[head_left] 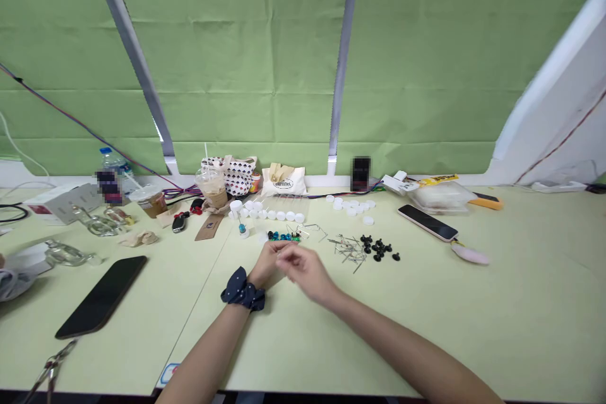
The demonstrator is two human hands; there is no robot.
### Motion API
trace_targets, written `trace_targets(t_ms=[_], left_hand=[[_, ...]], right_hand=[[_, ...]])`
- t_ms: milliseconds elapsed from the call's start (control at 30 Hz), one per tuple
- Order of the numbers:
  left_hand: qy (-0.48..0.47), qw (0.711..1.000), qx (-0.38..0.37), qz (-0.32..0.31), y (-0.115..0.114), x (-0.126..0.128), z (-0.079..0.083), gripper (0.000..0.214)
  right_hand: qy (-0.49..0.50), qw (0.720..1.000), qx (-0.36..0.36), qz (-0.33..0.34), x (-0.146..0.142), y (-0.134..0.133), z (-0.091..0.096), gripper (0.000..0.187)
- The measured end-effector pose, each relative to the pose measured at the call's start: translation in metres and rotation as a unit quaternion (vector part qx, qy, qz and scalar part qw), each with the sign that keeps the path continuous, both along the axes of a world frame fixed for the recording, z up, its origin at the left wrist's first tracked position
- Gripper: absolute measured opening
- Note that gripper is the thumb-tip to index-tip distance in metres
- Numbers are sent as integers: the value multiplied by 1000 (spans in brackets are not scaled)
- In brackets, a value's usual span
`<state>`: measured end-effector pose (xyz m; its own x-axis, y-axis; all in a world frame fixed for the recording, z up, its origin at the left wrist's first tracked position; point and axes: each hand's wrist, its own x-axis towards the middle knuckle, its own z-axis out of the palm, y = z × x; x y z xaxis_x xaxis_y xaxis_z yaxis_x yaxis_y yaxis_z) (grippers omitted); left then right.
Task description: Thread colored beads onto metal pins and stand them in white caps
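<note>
two pale tables [473, 328], green blinds [237, 44]

At table [497, 303] centre, left hand [266, 267] and right hand [307, 271] touch. From them: beads [283, 236] close at 12, caps [267, 214] in a row behind those, cup [214, 187] at 11. Pins [348, 248] at 1, knobs [379, 247] right of pins, phone [427, 222] farther out at 2; well apart at 9, second phone [101, 295].

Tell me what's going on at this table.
A person works at a pale green table, left hand and right hand close together, fingertips meeting on something too small to make out. Just beyond them lie blue beads, bent wire pins, black pieces and rows of white caps. A dark phone lies to the left.
</note>
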<state>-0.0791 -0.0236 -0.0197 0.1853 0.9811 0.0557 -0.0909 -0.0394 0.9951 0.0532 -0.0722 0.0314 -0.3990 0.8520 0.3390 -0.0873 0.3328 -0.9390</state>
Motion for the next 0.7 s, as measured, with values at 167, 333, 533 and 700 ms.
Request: trace_targets(t_ms=[167, 333, 533, 700], left_hand=[[-30, 999, -38, -23, 1, 2, -1, 46], [-16, 998, -51, -15, 3, 1, -5, 46], [-2, 999, -47, -18, 0, 5, 0, 43], [-4, 999, -43, -18, 0, 7, 0, 41]], right_hand=[[61, 993, -62, -80, 43, 50, -27, 30], [-10, 992, -14, -125, 50, 57, -43, 26], [-34, 983, 43, -175, 48, 58, -47, 21], [-23, 982, 30, -187, 47, 60, -51, 24]])
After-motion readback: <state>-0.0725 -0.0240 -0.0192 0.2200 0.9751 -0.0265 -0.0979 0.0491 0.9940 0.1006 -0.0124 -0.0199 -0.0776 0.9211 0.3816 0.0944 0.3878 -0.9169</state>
